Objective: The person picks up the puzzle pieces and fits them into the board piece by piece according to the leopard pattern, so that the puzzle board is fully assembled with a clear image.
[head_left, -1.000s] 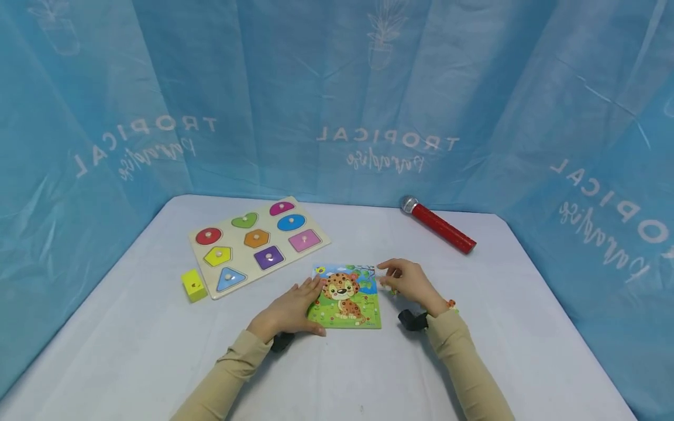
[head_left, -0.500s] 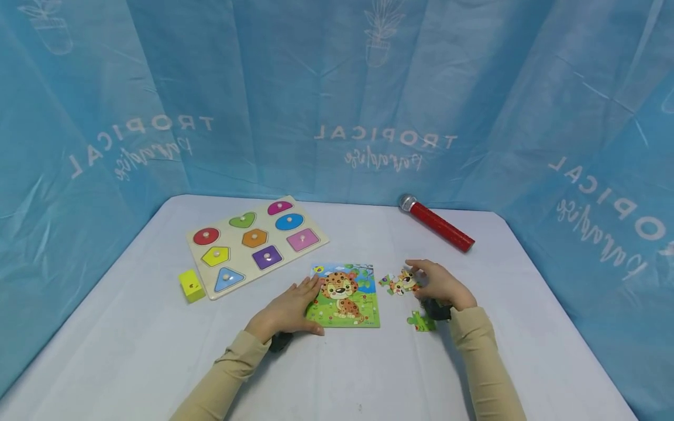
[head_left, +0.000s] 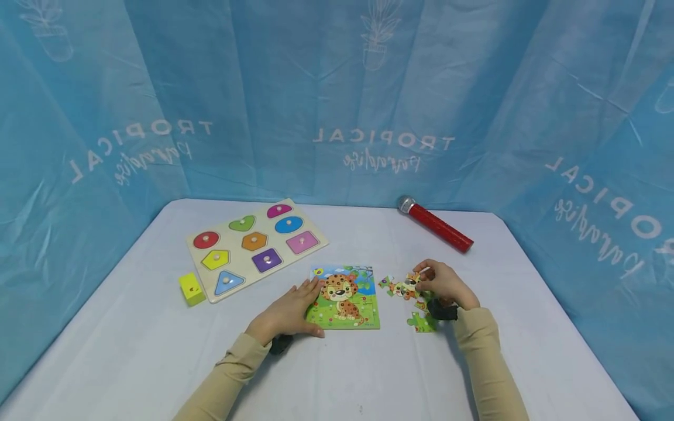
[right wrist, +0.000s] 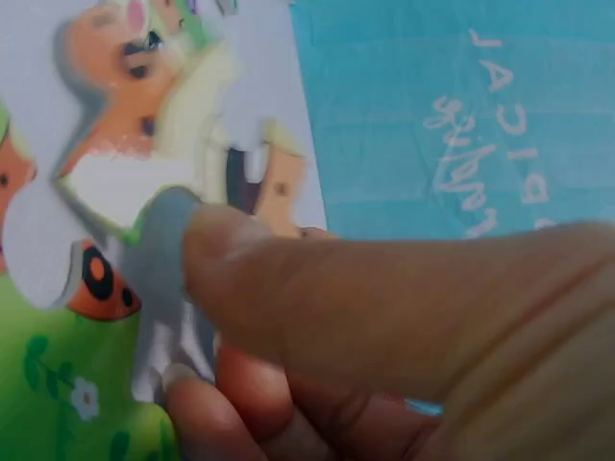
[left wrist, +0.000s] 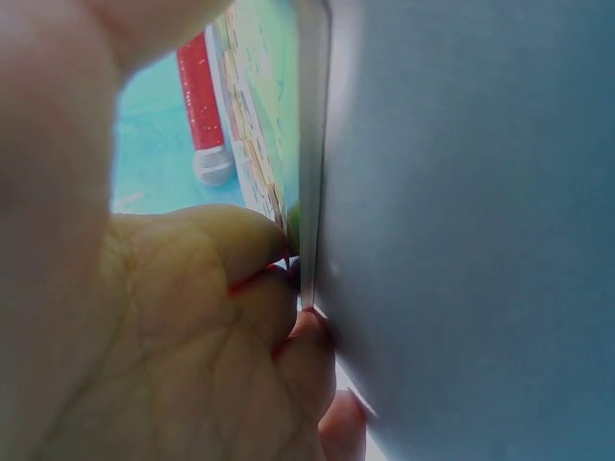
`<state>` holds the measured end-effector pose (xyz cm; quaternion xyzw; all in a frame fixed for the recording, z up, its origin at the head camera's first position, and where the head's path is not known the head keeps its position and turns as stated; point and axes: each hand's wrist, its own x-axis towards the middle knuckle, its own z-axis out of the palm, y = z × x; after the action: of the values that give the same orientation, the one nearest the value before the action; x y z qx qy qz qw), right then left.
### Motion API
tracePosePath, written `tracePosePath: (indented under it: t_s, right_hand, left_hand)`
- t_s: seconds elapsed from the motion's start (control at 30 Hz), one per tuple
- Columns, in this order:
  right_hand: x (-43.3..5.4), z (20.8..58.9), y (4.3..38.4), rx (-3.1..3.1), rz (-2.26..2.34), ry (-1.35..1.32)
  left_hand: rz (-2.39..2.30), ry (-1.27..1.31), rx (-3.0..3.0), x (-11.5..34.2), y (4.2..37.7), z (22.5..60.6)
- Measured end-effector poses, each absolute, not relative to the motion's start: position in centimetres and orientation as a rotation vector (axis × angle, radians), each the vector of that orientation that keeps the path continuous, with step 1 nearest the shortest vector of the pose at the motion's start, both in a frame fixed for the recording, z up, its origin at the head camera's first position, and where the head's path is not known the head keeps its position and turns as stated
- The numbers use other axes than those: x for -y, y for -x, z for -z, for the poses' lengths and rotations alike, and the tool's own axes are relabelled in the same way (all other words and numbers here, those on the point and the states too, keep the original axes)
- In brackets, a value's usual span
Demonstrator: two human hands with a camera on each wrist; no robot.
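My left hand (head_left: 286, 313) rests at the left side of a square leopard puzzle (head_left: 342, 298), fingers extended over its edge and thumb by the near corner. In the left wrist view, the fingertips (left wrist: 312, 336) of this hand meet the puzzle's thin edge. To the right, my right hand (head_left: 444, 283) pinches a puzzle piece (right wrist: 168, 288) between thumb and fingers; its pale grey side shows in the right wrist view. Several loose pieces (head_left: 397, 289) with leopard parts lie under and beside this hand, with a green piece (head_left: 421, 323) nearer the front. My right hand partly covers the pieces.
A shape board (head_left: 242, 263) with knobbed coloured pieces lies at the back left, with a yellow block (head_left: 192, 289) beside it. A red toy microphone (head_left: 437, 225) lies at the back right. Blue curtains (head_left: 337, 88) enclose the white table (head_left: 347, 374).
My right hand has moved from the puzzle's right edge rightward to the loose pieces, uncovering some, and its fingers have drawn together on one. My left hand has stayed in place.
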<state>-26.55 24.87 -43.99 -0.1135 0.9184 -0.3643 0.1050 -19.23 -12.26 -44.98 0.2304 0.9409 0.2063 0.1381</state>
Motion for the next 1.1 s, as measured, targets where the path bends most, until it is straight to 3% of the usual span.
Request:
tracePosePath:
  t_s: [0.3,0.63,0.8,1.1]
  right_hand:
    - [-24.1,43.2,26.9,-2.504,1.35,0.447]
    - [-14.9,42.8,27.6,-2.406,1.209,0.762]
    - [-11.6,43.9,27.6,-2.439,1.153,0.736]
    - [-10.0,44.9,27.0,-2.546,1.103,0.666]
  left_hand:
    - [-0.602,-0.665,-2.712,12.2,19.2,44.7]
    - [-0.602,-0.678,-2.71,12.3,19.2,44.8]
    - [-0.613,-0.671,-2.709,12.5,19.0,44.7]
    - [-0.589,-0.663,-2.721,12.3,19.1,44.8]
